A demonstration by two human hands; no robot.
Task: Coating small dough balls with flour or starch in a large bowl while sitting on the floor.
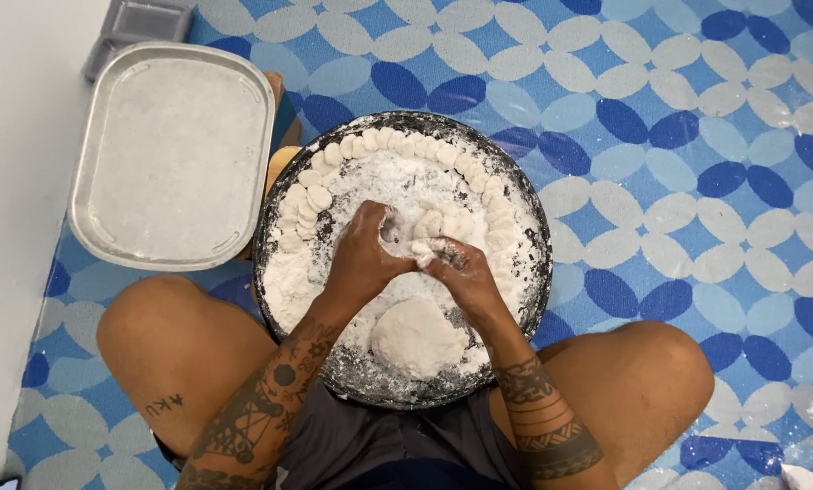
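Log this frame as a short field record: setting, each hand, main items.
setting: person seated on blue and white patterned floor
left hand: pinching a small dough piece over the round dark pan
right hand: gripping the same piece
pan contents: flour, dough ball, arc of small dough pieces
beside pan: floured metal tray

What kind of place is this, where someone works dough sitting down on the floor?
Probably a home floor used for cooking. The person sits on a blue-and-white patterned mat, with a round floured pan of dough pieces between the knees and a metal tray beside a plain wall.
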